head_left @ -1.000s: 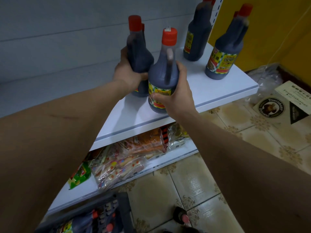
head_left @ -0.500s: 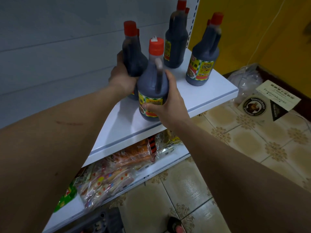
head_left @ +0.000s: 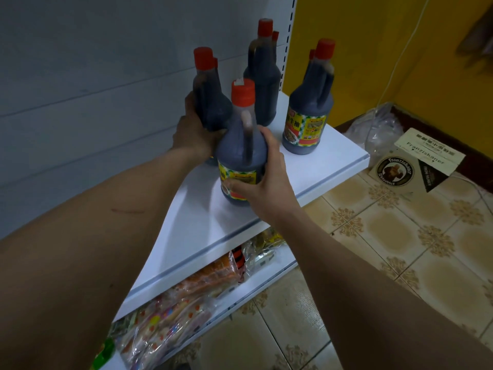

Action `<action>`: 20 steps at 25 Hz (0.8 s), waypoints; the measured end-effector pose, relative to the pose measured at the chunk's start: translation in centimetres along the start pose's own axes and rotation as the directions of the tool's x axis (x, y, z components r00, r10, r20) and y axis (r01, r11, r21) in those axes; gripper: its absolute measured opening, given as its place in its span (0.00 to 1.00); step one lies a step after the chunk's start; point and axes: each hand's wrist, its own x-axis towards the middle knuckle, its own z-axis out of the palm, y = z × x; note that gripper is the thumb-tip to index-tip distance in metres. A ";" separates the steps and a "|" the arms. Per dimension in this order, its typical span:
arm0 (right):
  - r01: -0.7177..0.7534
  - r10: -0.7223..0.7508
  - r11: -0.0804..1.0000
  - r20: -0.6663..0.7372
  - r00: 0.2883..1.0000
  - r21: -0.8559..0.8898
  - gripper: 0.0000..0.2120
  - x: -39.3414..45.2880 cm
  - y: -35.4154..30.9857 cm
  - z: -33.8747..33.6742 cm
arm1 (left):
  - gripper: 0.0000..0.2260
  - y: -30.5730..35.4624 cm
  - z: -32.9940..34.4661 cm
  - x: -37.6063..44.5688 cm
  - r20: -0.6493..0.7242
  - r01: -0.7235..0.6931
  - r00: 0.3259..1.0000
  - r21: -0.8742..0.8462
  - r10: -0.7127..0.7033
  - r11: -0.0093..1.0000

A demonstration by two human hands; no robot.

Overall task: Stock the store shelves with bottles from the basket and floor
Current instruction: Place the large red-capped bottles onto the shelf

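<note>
Your left hand (head_left: 196, 134) grips the rear bottle (head_left: 210, 102); your right hand (head_left: 266, 180) clasps the front bottle (head_left: 241, 153), standing on the white shelf (head_left: 333, 156) near its front edge. Risk: releasing there, a nudge could tip it off.

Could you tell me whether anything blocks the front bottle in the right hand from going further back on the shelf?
Yes. Directly behind the front bottle, gripped by the right hand, stands the bottle held by the left hand, with another bottle behind. The white shelf is bare only to their right.
</note>
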 end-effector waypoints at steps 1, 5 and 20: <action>-0.003 0.003 1.000 -0.003 1.000 -0.003 0.48 0.4 0.1 0.0 | 0.42 0.1 0.1 0.3 0.002 -0.006 1.000 0.006 0.006 1.000; -0.014 0.014 1.000 -0.029 0.999 -0.012 0.50 2.4 0.7 -0.4 | 0.46 0.2 0.7 2.0 0.022 -0.030 0.999 -0.019 0.030 0.999; -0.017 0.013 0.999 -0.135 0.991 -0.029 0.48 5.6 1.0 -0.3 | 0.50 -1.3 4.1 9.7 0.001 0.065 0.998 0.052 -0.065 0.997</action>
